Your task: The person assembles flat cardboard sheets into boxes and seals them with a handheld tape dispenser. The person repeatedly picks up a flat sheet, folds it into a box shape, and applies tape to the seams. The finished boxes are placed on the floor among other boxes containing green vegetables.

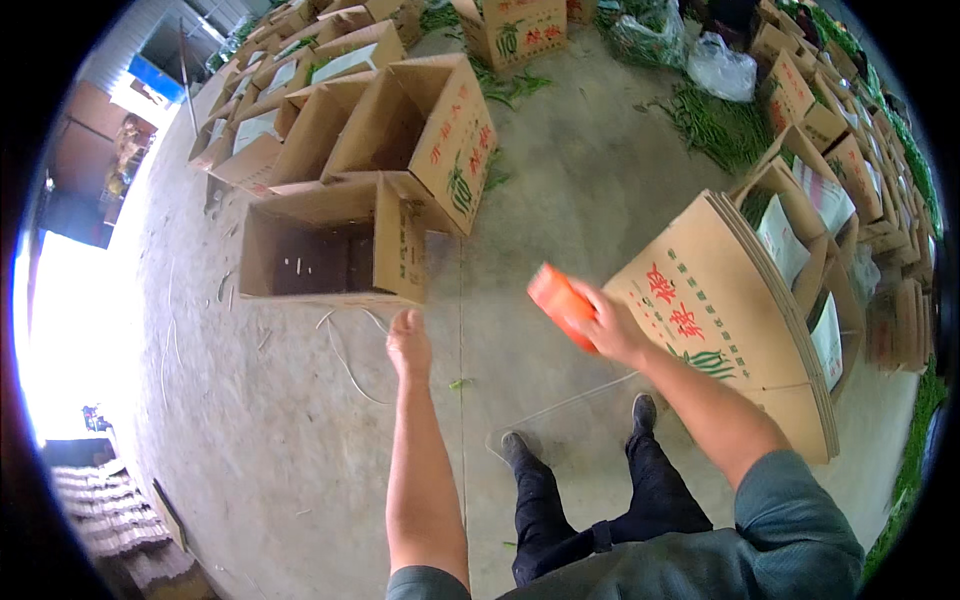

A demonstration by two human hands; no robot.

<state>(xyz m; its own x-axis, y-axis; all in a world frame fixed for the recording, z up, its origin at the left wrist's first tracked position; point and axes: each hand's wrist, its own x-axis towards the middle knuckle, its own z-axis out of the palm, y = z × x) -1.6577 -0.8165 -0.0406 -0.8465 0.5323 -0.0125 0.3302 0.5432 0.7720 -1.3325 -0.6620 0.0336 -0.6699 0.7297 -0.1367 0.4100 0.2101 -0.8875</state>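
My right hand [611,322] is closed around an orange handheld tool [562,306], blurred, probably a tape dispenser; its exact kind cannot be told. It is above the floor, beside a stack of flattened cardboard boxes [720,300] printed with green and red writing. My left hand [409,345] is raised with curled fingers near the lower right corner of an open cardboard box [405,247]. Whether the fingers hold anything or touch the box cannot be told. That box has a dark inside with small white bits at its bottom.
Open cardboard boxes [457,150] stand behind at the upper left. Boxes with green produce and white sheets [786,240] line the right. Green produce [712,127] lies by a white plastic bag [721,67]. Pale straps [341,360] lie on the concrete floor, one near my shoes [517,448].
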